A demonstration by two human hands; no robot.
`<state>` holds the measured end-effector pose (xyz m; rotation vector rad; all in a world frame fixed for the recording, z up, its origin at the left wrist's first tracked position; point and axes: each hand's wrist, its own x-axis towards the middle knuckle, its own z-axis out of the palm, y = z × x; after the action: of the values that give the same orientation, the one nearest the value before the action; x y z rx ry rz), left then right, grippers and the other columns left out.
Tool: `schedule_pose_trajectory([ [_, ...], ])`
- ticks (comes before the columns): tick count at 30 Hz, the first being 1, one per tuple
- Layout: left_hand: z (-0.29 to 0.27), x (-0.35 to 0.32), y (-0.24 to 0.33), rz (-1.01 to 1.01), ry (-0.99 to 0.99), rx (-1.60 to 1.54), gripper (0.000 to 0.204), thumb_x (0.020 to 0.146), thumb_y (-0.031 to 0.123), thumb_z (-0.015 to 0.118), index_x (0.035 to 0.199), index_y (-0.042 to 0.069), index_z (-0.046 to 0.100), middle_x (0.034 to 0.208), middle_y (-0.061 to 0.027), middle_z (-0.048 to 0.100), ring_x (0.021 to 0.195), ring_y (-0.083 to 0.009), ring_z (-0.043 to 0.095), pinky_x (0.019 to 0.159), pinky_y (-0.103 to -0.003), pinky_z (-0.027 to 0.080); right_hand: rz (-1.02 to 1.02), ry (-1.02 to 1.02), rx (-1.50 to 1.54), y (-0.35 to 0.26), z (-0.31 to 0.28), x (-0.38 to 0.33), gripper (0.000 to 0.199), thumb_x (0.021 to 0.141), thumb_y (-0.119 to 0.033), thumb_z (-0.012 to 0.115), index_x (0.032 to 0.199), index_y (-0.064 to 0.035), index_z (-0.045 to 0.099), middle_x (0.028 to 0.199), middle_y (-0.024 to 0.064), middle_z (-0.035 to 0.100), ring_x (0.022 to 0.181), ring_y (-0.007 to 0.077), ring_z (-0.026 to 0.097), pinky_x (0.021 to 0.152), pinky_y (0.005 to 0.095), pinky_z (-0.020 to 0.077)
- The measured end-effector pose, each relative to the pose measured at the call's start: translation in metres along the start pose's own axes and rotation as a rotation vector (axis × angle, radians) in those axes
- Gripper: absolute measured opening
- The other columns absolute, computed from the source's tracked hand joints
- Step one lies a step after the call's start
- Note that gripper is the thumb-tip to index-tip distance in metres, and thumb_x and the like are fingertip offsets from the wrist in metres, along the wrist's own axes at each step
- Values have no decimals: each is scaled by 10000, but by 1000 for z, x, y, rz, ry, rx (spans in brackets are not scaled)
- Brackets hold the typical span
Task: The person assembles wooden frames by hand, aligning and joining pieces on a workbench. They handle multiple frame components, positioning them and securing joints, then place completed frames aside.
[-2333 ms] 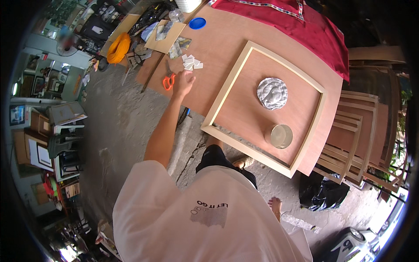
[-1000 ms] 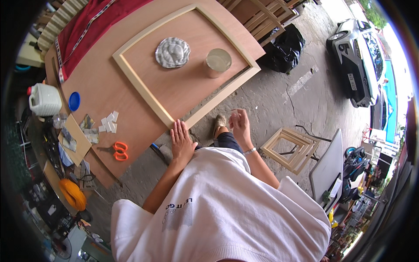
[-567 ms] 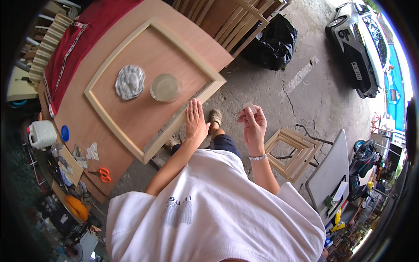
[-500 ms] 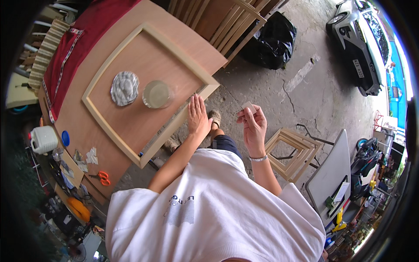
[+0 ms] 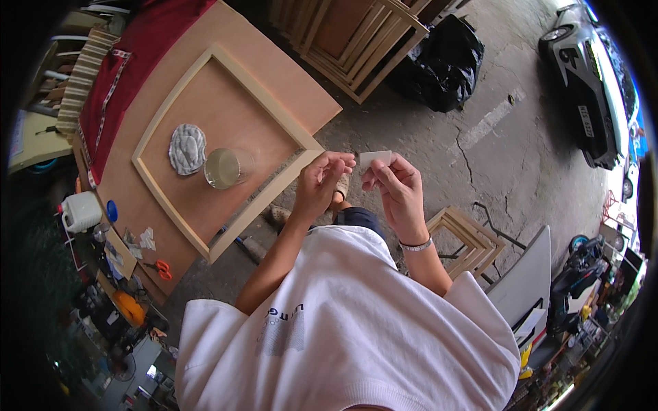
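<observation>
My right hand (image 5: 401, 195) pinches a small flat whitish rectangular piece (image 5: 375, 158) between thumb and fingers, off the table's near right corner. Just left of it, my left hand (image 5: 319, 186) is raised with the fingers loosely apart and nothing visible in them. Its fingertips point at the piece, with a small gap between. Behind that hand is the corner of a pale wooden frame (image 5: 257, 98), which lies on the brown board tabletop (image 5: 301, 82), one side overhanging the edge. Inside the frame sit a bundled grey-white cloth (image 5: 187, 148) and a clear round container (image 5: 223, 169) of cloudy liquid.
Orange-handled scissors (image 5: 162, 269), a white jug (image 5: 81, 211) and a blue lid (image 5: 112, 210) are at the table's left. Red fabric (image 5: 140, 68) covers the far left. More frames (image 5: 349, 41) lean beyond, beside a black bag (image 5: 445, 65). Smaller frames (image 5: 466, 240) stand at right.
My left hand has lifted off the frame's near side and turned toward the right hand. The right hand has brought the whitish piece slightly left, close to it. The whole view has shifted.
</observation>
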<state>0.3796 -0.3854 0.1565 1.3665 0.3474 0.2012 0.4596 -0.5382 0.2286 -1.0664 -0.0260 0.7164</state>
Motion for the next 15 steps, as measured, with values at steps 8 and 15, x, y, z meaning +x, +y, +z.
schedule_pose_trajectory([
  [8, -16, -4, 99, 118, 174, -107, 138, 969, 145, 683, 912, 23, 650, 846, -25, 662, 796, -88, 618, 754, -251, 504, 56, -303, -94, -30, 42, 20, 203, 999, -190, 649, 1036, 9, 663, 895, 84, 722, 765, 108, 653, 736, 240, 524],
  [15, -29, -25, 119, 131, 262, -107, 96, 968, 103, 680, 925, 20, 659, 827, -27, 677, 767, -71, 624, 715, -234, 534, 35, -411, -82, -35, 66, 23, 200, 984, -166, 668, 1067, 13, 636, 931, 72, 704, 781, 104, 650, 714, 249, 528],
])
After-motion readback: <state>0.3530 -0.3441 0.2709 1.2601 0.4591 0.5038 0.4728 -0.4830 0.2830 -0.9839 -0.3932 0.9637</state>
